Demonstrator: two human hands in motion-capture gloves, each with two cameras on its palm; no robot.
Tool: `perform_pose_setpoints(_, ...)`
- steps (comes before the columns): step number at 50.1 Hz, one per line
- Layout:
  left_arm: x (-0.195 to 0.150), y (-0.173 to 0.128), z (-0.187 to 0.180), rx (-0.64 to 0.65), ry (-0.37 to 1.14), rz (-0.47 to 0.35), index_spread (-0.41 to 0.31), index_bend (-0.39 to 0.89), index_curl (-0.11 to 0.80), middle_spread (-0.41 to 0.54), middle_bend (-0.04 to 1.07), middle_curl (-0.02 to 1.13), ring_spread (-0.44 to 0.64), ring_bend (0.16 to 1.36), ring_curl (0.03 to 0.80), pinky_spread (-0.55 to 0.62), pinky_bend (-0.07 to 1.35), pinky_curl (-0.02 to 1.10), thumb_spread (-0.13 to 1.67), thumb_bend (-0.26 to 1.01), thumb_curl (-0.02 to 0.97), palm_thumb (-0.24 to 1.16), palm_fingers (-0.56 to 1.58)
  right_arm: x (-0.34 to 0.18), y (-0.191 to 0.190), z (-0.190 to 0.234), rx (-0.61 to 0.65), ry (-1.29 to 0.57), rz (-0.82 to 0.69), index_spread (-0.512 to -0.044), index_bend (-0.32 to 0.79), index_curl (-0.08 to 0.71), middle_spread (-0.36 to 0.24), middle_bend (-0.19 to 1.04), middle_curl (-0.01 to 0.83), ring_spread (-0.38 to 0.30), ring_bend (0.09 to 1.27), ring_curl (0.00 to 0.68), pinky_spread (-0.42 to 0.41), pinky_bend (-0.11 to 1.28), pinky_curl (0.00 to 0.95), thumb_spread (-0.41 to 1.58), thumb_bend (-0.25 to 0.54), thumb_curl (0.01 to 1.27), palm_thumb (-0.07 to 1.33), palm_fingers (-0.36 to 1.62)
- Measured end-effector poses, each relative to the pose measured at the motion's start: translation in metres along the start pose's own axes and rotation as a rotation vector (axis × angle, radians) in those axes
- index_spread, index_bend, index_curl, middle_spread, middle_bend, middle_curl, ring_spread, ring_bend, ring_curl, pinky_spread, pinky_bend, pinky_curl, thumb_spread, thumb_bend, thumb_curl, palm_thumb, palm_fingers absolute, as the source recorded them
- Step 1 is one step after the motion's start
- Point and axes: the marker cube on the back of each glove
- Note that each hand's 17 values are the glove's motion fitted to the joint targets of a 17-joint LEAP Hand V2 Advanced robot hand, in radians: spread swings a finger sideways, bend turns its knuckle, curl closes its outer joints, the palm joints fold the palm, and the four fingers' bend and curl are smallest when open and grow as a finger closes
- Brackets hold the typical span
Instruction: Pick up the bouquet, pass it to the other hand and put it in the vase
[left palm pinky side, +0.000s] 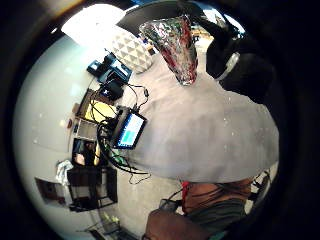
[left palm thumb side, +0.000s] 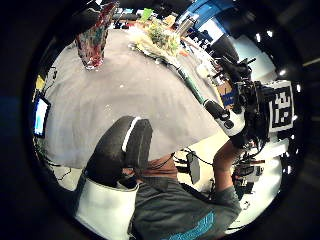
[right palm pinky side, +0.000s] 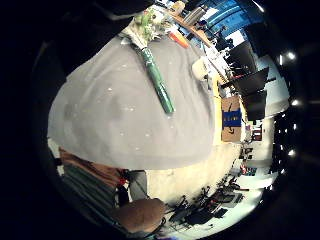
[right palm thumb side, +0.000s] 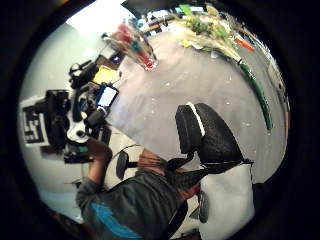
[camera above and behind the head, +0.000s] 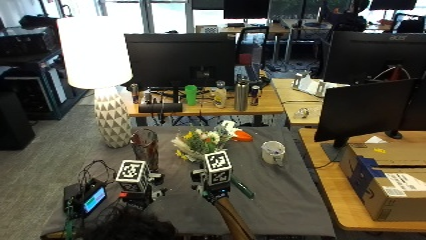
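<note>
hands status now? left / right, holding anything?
Left hand: holds nothing, fingers can't be told.
Right hand: holds nothing, fingers can't be told. Bouquet lies on the table.

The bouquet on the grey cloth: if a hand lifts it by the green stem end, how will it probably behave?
The bouquet will probably feel top-heavy, since its flowers spread wide while the green wrapped stem is thin. The stem looks straight, so likely fairly stiff. The blooms seem delicate and may bend if squeezed.

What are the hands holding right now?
Nothing. The bouquet of white and yellow flowers with a green-wrapped stem lies on the grey table; neither hand grips it.
</note>
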Motion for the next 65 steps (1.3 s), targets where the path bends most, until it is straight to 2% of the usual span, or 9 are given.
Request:
perform_pose_setpoints(1,0.0,0.0,0.0,0.002,0.002,0.0,-0.055,0.13,0.038,-0.03,0.21,0.06,0.03,0.46,0.096,0.02,0.5,0.1,0.41,0.11,0.051,0.2,0.71,0.001,0.0,0.0,0.001,0.001,-0.001,-0.171,0.1,0.023,0.044,0.24,0.061,0.097,0.22,0.028,0.132,0.53,0.104,0.43,0.284,0.08,0.42,0.38)
perform_pose_setpoints(4,0.0,0.0,-0.002,0.006,0.009,-0.001,-0.073,0.12,0.072,-0.04,0.2,0.13,0.04,0.5,0.165,0.02,0.55,0.17,0.59,0.1,0.074,0.22,0.67,0.008,-0.003,0.004,0.009,0.006,-0.005,-0.23,0.11,0.064,0.062,0.24,0.097,0.142,0.21,0.067,0.186,0.61,0.166,0.64,0.304,0.11,0.47,0.32)
perform_pose_setpoints(8,-0.002,0.002,-0.005,0.004,0.004,-0.006,-0.089,0.12,0.106,-0.049,0.19,0.19,0.05,0.52,0.216,0.03,0.58,0.23,0.75,0.08,0.102,0.23,0.64,0.019,-0.002,0.002,0.014,0.013,0.013,-0.281,0.11,0.092,0.077,0.23,0.132,0.181,0.21,0.094,0.232,0.67,0.212,0.83,0.299,0.14,0.49,0.25)
perform_pose_setpoints(19,-0.005,0.002,-0.002,0.002,0.017,-0.024,-0.105,0.13,0.168,-0.058,0.18,0.26,0.06,0.53,0.263,0.03,0.6,0.28,0.95,0.02,0.164,0.25,0.61,0.062,-0.006,0.005,0.046,0.01,0.094,-0.336,0.12,0.134,0.098,0.24,0.204,0.235,0.23,0.138,0.302,0.71,0.247,1.08,0.238,0.19,0.51,0.12)
perform_pose_setpoints(31,-0.001,-0.001,0.003,0.003,0.007,-0.022,-0.108,0.13,0.209,-0.061,0.18,0.3,0.06,0.54,0.289,0.04,0.61,0.31,1.01,-0.02,0.211,0.26,0.59,0.103,-0.02,0.028,0.053,0.013,0.197,-0.349,0.11,0.151,0.117,0.22,0.244,0.256,0.29,0.179,0.329,0.76,0.268,1.14,0.15,0.22,0.52,0.02)
perform_pose_setpoints(40,0.004,-0.005,0.005,0.024,0.03,-0.006,-0.109,0.12,0.229,-0.061,0.18,0.32,0.06,0.55,0.302,0.04,0.61,0.33,1.02,-0.02,0.232,0.26,0.58,0.137,-0.043,0.068,0.042,-0.017,0.25,-0.342,0.11,0.157,0.131,0.21,0.266,0.264,0.31,0.198,0.335,0.81,0.284,1.14,0.092,0.25,0.54,-0.04)
perform_pose_setpoints(50,0.005,-0.002,0.007,-0.003,0.018,-0.013,-0.11,0.12,0.243,-0.061,0.18,0.34,0.06,0.55,0.312,0.04,0.61,0.34,1.03,-0.02,0.248,0.26,0.57,0.169,-0.056,0.118,-0.087,-0.07,0.321,-0.325,0.09,0.147,0.147,0.2,0.283,0.276,0.31,0.21,0.336,0.85,0.298,1.14,0.036,0.27,0.57,-0.08)
perform_pose_setpoints(56,0.004,-0.006,0.013,-0.006,0.006,-0.023,-0.11,0.12,0.249,-0.062,0.18,0.34,0.06,0.55,0.316,0.04,0.61,0.35,1.03,-0.02,0.255,0.26,0.57,0.164,-0.025,0.093,-0.158,-0.092,0.412,-0.32,0.09,0.143,0.155,0.2,0.291,0.28,0.3,0.214,0.335,0.86,0.3,1.13,0.01,0.28,0.59,-0.09)
perform_pose_setpoints(65,0.004,-0.008,0.021,-0.02,-0.007,-0.022,-0.11,0.13,0.258,-0.062,0.18,0.35,0.06,0.55,0.321,0.04,0.61,0.35,1.03,-0.02,0.263,0.25,0.57,0.162,-0.021,0.112,-0.291,-0.204,0.431,-0.301,0.09,0.138,0.161,0.22,0.307,0.278,0.31,0.225,0.335,0.85,0.297,1.15,0.016,0.3,0.68,-0.06)
